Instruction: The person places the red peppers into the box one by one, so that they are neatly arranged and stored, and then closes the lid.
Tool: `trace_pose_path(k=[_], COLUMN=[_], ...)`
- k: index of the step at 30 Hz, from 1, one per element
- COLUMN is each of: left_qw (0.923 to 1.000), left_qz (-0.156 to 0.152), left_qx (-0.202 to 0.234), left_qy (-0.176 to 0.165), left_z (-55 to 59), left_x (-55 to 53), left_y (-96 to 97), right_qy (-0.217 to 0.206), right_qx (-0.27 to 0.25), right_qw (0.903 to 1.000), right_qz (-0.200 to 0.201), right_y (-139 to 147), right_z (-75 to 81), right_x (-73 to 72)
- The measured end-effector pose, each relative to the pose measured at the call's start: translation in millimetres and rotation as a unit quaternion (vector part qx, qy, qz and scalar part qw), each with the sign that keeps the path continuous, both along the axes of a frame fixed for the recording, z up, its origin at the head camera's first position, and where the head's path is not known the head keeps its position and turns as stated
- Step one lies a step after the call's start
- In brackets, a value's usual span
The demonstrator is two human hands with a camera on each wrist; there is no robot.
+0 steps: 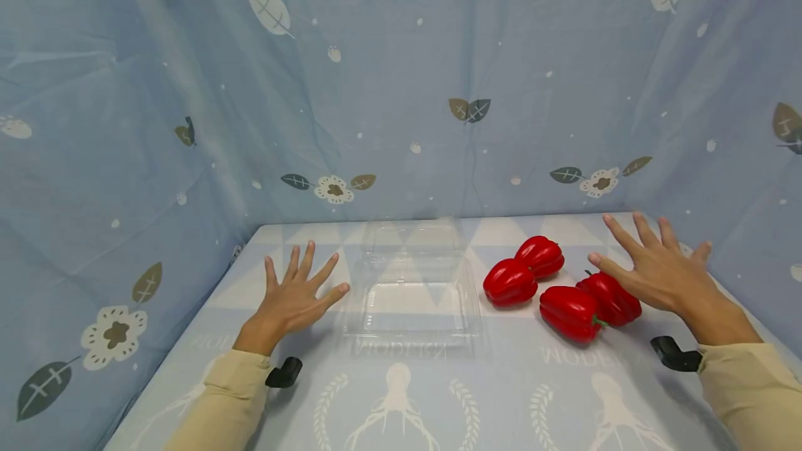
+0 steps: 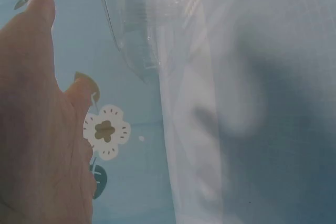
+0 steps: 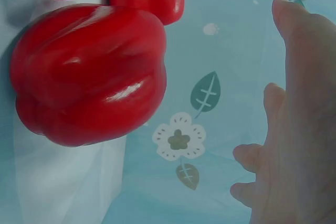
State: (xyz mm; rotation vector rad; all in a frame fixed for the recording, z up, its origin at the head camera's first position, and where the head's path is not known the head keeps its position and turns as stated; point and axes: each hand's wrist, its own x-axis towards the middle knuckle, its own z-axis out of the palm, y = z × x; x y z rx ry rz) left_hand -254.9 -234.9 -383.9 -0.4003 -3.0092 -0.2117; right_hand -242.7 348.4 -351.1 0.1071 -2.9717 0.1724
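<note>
My left hand point(image 1: 293, 301) is spread with straight fingers over the table, just left of a clear plastic container point(image 1: 351, 305). The container's lid point(image 1: 413, 236) stands folded back at the far side. Part of the container point(image 2: 136, 30) shows at the top of the left wrist view. My right hand point(image 1: 670, 277), its fingers also spread, is at the right beside several red bell peppers point(image 1: 570, 313). The nearest bell pepper point(image 3: 89, 74) looks large and glossy in the right wrist view, apart from the fingers. Neither hand holds anything.
A blue curtain point(image 1: 401, 89) printed with leaves and flowers encloses the back and sides of the table. The patterned tablecloth point(image 1: 489, 395) runs toward me. A black wrist mount point(image 1: 285, 372) sticks out below the left wrist, another point(image 1: 677, 355) below the right.
</note>
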Motion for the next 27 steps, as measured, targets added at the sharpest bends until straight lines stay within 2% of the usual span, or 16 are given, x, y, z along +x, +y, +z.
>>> trace_pose_path(k=[14, 27], left_qw=[0.9999, 0.9997], left_qz=[-0.008, -0.002], left_qx=[0.006, 0.011], left_qy=[0.013, 0.021], left_z=[2.6, -0.9], left_x=[9.5, 21.0], left_y=[1.7, 0.3], right_qy=[0.009, 0.01], right_qx=[-0.007, -0.004], right_qw=[0.9999, 0.9999], right_qz=[0.003, -0.001], right_y=[0.7, -0.8], right_z=[-1.0, -3.0], right_x=[4.1, 12.7])
